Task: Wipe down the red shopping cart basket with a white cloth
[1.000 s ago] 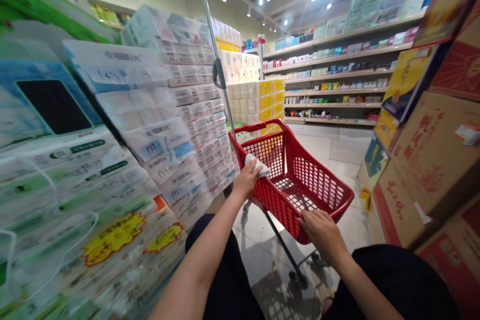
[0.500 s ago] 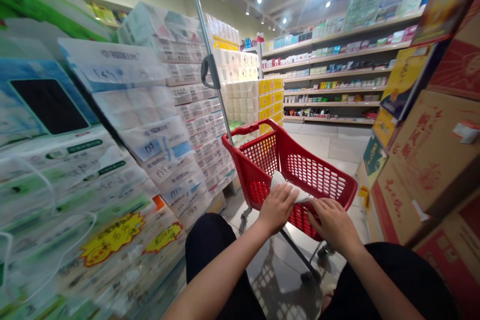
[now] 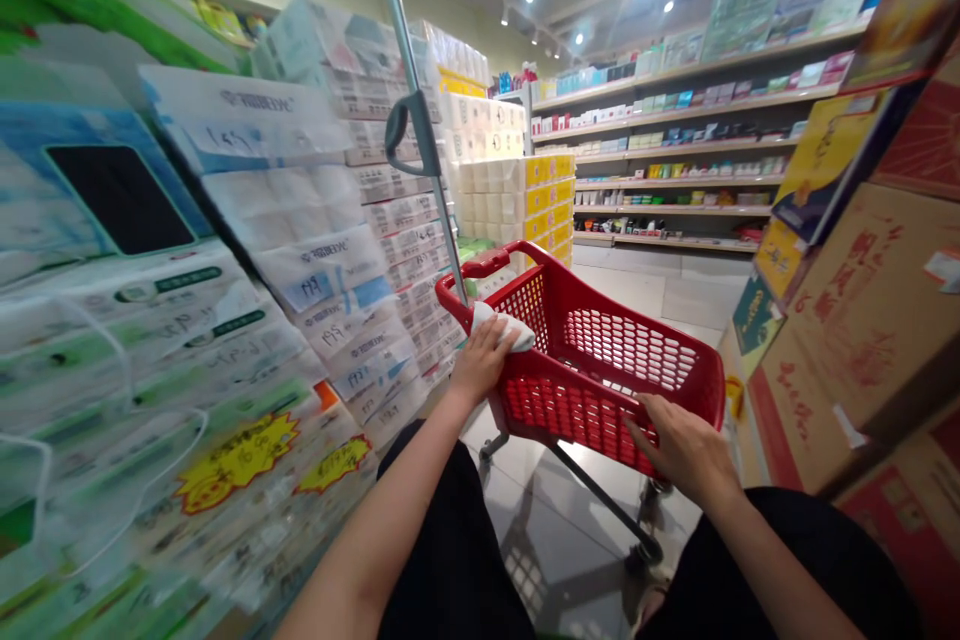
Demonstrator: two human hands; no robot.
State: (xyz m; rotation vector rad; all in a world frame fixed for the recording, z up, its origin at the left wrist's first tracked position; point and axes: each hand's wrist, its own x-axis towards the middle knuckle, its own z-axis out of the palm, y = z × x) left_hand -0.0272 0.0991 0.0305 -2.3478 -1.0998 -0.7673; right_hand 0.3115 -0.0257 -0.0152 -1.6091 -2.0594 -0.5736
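Pale tiled floor (image 3: pixel 634 285). White cloth (image 3: pixel 519 328) mid-frame, left grip (image 3: pixel 481 360) nearer, clamped on it; red plastic cart (image 3: pixel 577 410): long near rim slants lower right to right grip (image 3: pixel 688 445), clamped there.

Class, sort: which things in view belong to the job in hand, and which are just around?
In the job:
white wipe under the left hand
red shopping cart, right hand at its rim

Just around:
stacked wrapped packs
cardboard boxes
stocked shelves
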